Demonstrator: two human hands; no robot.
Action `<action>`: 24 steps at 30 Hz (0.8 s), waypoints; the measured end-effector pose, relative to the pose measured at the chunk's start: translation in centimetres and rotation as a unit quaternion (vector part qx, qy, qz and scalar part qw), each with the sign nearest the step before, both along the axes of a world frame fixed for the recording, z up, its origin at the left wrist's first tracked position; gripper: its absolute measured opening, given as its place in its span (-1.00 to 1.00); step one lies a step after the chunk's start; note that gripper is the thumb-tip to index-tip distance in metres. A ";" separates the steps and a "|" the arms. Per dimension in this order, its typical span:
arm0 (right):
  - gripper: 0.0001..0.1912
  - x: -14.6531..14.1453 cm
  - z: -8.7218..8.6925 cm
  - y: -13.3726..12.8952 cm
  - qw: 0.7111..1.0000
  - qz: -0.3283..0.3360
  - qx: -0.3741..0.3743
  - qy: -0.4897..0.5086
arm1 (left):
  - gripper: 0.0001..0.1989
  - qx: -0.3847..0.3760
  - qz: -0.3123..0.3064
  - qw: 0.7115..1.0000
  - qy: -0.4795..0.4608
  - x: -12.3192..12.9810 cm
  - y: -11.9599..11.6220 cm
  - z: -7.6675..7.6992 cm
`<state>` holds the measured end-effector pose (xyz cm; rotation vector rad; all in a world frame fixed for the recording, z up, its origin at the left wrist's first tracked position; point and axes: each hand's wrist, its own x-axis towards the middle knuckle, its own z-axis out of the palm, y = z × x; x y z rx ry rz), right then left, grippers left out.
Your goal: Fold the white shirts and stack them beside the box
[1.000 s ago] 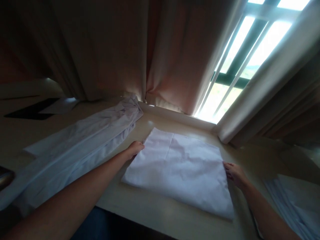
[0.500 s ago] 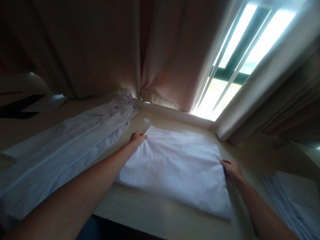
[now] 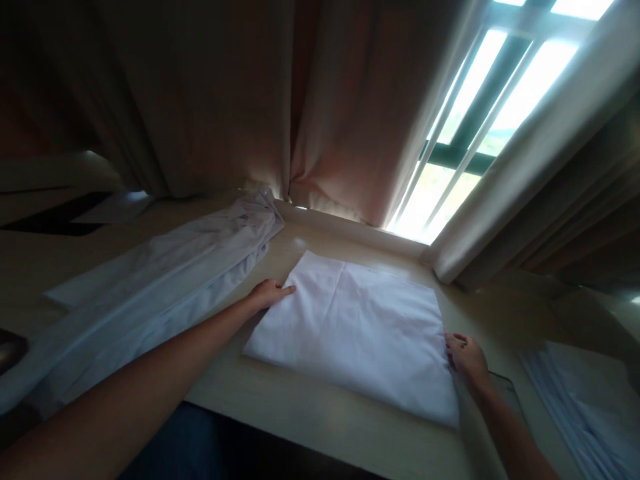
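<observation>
A white folded cloth [image 3: 350, 333] lies flat on the pale tabletop, with soft wrinkles and a short crease near its far edge. At its left edge, my left hand [image 3: 270, 293] pinches the fabric, thumb on top and the other fingers mostly out of sight. Across from it, my right hand [image 3: 466, 353] has its fingers bent against the cloth's right edge, gripping it at the side. Part of those fingertips is hidden by the fabric.
Long loose white fabric [image 3: 170, 280] is heaped to the left. A stack of folded white cloths [image 3: 585, 400] lies at the right. Curtains [image 3: 345, 113] and a bright window [image 3: 465, 133] stand behind the table [image 3: 300, 407]. A dark flat item [image 3: 60, 215] lies far left.
Both hands have slid slightly toward me along the cloth's side edges. The cloth lies a little smoother near its left side. The view has shifted slightly.
</observation>
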<state>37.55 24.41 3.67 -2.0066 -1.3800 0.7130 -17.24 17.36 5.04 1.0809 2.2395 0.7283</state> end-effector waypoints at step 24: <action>-0.59 0.6 -4.2 -13.7 0.964 0.003 0.121 -0.236 | -0.53 0.054 0.049 0.983 0.167 5.1 -10.6 -0.1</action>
